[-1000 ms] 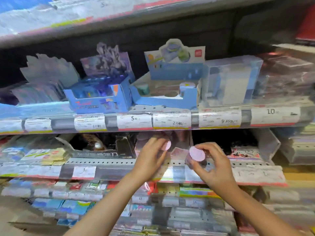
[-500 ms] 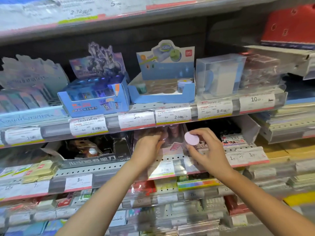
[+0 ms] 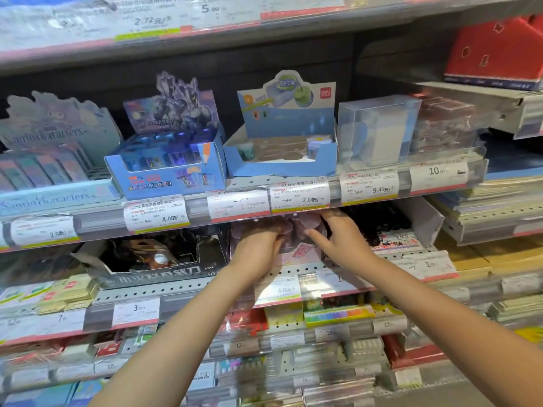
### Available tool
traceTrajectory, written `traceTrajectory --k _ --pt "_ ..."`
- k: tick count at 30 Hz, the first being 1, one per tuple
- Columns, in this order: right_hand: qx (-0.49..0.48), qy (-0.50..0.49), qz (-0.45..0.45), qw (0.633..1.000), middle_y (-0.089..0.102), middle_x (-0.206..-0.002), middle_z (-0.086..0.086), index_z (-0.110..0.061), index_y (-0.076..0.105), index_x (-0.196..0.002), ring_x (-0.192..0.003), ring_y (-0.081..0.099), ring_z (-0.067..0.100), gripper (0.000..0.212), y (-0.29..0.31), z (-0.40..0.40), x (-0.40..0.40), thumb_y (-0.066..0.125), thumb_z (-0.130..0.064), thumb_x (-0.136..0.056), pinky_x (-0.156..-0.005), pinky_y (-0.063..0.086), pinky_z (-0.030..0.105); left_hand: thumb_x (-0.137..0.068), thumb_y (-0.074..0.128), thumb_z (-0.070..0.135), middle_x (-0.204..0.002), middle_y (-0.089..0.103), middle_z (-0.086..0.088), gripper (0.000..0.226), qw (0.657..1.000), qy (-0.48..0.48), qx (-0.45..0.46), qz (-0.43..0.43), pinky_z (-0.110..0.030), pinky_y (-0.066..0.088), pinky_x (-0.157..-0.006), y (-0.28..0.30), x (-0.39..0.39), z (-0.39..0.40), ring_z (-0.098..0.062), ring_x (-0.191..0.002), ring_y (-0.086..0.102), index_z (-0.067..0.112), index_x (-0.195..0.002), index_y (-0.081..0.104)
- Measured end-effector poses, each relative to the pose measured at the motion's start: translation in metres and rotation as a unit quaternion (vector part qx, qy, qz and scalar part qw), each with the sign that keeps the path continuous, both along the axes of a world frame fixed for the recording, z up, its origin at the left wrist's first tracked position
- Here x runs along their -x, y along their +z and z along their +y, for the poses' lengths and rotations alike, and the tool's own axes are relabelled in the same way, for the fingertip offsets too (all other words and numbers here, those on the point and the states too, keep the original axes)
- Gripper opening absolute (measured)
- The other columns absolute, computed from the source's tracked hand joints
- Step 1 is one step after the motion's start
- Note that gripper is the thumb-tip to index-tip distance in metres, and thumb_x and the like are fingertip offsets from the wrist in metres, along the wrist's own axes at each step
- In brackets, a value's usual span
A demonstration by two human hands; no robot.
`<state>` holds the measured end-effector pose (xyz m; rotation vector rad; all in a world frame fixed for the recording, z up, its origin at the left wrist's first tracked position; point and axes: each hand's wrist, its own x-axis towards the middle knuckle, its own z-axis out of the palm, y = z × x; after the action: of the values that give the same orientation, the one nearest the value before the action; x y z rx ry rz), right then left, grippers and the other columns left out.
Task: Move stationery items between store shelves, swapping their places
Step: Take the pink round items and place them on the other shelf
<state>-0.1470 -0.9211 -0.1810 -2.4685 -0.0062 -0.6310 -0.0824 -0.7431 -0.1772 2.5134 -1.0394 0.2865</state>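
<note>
Below "2.04元" price tag (image 3: 299, 195), both hands

Glossy clear plastic box (image 3: 379, 129); perforated metal shelf (image 3: 293, 273).

I am looking into a stationery shop: tiered metal shelves (image 3: 176, 290) are carrying printed price tags (image 3: 299, 195) along every edge. Above the 2.04 tag, a blue display carton (image 3: 282, 167) is sitting half emptied; left of it, a second blue carton (image 3: 167, 174); below, stacked packets are crowding the lower shelves.
</note>
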Motion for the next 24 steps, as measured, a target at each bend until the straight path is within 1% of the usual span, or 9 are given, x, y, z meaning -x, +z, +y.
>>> traceTrajectory --k 2,4,6,10,12,18,19,21,24 --pt "-0.009 0.021 -0.003 1.0 0.064 -0.114 0.016 -0.008 0.058 -0.119 -0.108 0.055 0.03 0.038 0.001 0.0 -0.003 0.061 -0.025 -0.085 -0.089 0.045 0.034 -0.093 0.047 0.019 -0.123 0.061 -0.007 0.031 1.0 -0.008 0.004 0.004 -0.033 0.044 -0.085 0.001 -0.001 0.0 -0.029 -0.112 0.054 0.02 -0.123 0.056" --pt "-0.01 0.032 0.003 0.999 0.062 -0.118 0.014 -0.009 0.057 -0.121 -0.111 0.055 0.029 0.039 0.001 0.0 -0.006 0.061 -0.021 -0.085 -0.088 0.042 0.03 -0.091 0.048 0.016 -0.126 0.059 -0.007 0.032 1.0 -0.015 0.008 0.0 -0.032 0.043 -0.09 0.0 -0.003 0.0 -0.028 -0.114 0.053 0.019 -0.122 0.057" --pt "-0.005 0.043 -0.001 0.999 0.063 -0.116 0.013 -0.009 0.059 -0.12 -0.108 0.056 0.027 0.037 0.0 -0.001 -0.007 0.062 -0.017 -0.084 -0.082 0.037 0.024 -0.091 0.049 0.017 -0.127 0.059 -0.006 0.033 1.0 -0.018 0.01 -0.002 -0.033 0.044 -0.091 -0.001 -0.005 0.001 -0.028 -0.114 0.054 0.019 -0.123 0.058" --pt "0.021 0.062 -0.016 0.998 0.066 -0.106 0.012 -0.008 0.063 -0.113 -0.096 0.058 0.025 0.032 0.0 -0.004 -0.008 0.065 -0.011 -0.081 -0.072 0.029 0.015 -0.092 0.048 0.017 -0.12 0.062 -0.009 0.031 1.0 -0.01 0.007 0.004 -0.028 0.041 -0.08 -0.002 -0.006 0.002 -0.03 -0.108 0.055 0.018 -0.122 0.057" --pt "0.032 0.068 -0.011 0.997 0.067 -0.105 0.01 -0.009 0.066 -0.109 -0.097 0.059 0.026 0.03 -0.002 -0.006 -0.011 0.067 -0.012 -0.08 -0.073 0.031 0.015 -0.092 0.048 0.018 -0.118 0.062 -0.01 0.032 1.0 -0.007 0.0 0.0 -0.03 0.043 -0.08 -0.002 -0.005 0.002 -0.031 -0.107 0.055 0.019 -0.122 0.056" --pt "0.027 0.077 0.008 0.997 0.065 -0.117 0.007 -0.015 0.066 -0.113 -0.109 0.057 0.024 0.034 -0.003 -0.007 -0.013 0.068 -0.019 -0.079 -0.088 0.044 0.027 -0.093 0.047 0.019 -0.116 0.062 -0.011 0.03 1.0 0.001 -0.001 0.003 -0.031 0.043 -0.079 -0.003 -0.005 0.002 -0.031 -0.105 0.056 0.017 -0.122 0.055" --pt "0.026 0.077 0.01 0.997 0.065 -0.117 0.007 -0.015 0.067 -0.112 -0.111 0.057 0.025 0.033 -0.003 -0.006 -0.013 0.069 -0.018 -0.079 -0.09 0.044 0.029 -0.093 0.047 0.019 -0.117 0.061 -0.011 0.03 1.0 0.0 0.001 0.001 -0.031 0.043 -0.079 -0.003 -0.004 0.002 -0.031 -0.105 0.056 0.017 -0.122 0.055" --pt "0.032 0.074 0.011 0.997 0.065 -0.116 0.006 -0.014 0.068 -0.108 -0.111 0.056 0.025 0.029 -0.002 -0.004 -0.011 0.069 -0.017 -0.079 -0.088 0.04 0.024 -0.093 0.046 0.018 -0.119 0.06 -0.012 0.033 1.0 -0.001 0.004 -0.003 -0.033 0.044 -0.081 -0.003 -0.004 0.002 -0.033 -0.107 0.055 0.017 -0.126 0.052" --pt "0.045 0.067 0.007 0.997 0.063 -0.12 0.005 -0.015 0.069 -0.109 -0.113 0.054 0.024 0.029 -0.002 -0.003 -0.011 0.068 -0.018 -0.08 -0.09 0.034 0.019 -0.093 0.046 0.019 -0.124 0.057 -0.014 0.046 1.0 0.005 -0.003 0.001 -0.037 0.047 -0.084 -0.002 -0.003 0.002 -0.035 -0.109 0.053 0.023 -0.139 0.038"
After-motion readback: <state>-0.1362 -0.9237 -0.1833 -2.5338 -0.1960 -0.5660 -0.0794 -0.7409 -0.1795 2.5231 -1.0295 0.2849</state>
